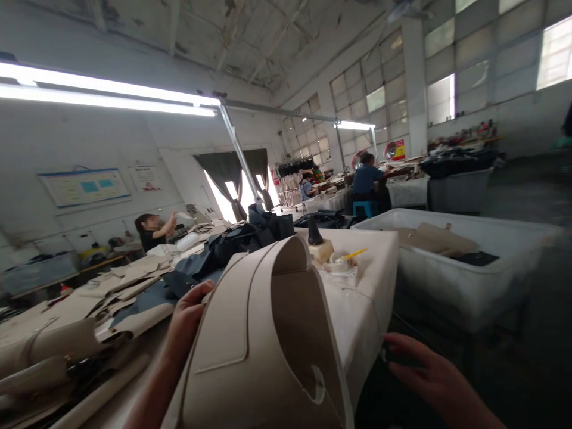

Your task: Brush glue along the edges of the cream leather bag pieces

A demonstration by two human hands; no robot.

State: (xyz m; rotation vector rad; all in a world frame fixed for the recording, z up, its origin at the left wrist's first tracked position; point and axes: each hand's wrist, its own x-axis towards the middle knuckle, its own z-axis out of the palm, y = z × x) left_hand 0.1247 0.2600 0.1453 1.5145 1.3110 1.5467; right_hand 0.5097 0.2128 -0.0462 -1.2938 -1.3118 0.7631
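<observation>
A beige leather bag body is held up in the lower middle of the view, in front of a white-covered table, with its curved, hollow side turned to the right. Its left edge is gripped by the left hand, whose fingers are bent in at the edge and partly hidden. A stitched line is seen along its outer face, and a small white loop is seen at its open side. The right hand is held apart from the bag body, just beside the table's side; its fingers are brought close together near a thin thread, but whether anything is pinched cannot be told. On the table, a black cone is set on a cream block, near a yellow stick. Flat beige pieces are held in a white tub on the right. Dark blue pieces and more beige leather parts are heaped at the left. Farther back, a person in a blue shirt is seated on a blue stool.
</observation>
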